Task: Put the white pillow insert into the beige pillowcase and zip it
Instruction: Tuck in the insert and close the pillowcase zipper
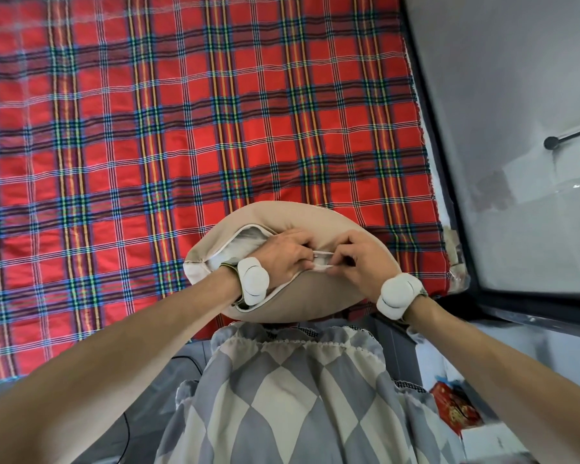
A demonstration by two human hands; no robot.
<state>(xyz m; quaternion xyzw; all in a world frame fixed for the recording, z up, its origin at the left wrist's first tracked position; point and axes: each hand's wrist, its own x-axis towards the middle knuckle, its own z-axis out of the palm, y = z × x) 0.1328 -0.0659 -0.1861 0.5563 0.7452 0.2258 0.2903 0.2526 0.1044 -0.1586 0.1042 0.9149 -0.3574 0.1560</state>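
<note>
The beige pillowcase (310, 301) lies stuffed at the near edge of the bed, its zipper side facing up. The white pillow insert (245, 244) shows through the gaping opening at the left. My left hand (287, 259) pinches the opening's edges together near the middle. My right hand (360, 259) pinches the same seam just to the right, the two hands almost touching. The zipper pull is hidden under the fingers. Each wrist wears a white band device.
A red plaid blanket (181, 128) covers the bed. A dark bed frame edge (449, 182) runs along the right, with grey floor beyond. A black rod (570, 135) lies on that floor. A red packet (456, 410) sits at the lower right.
</note>
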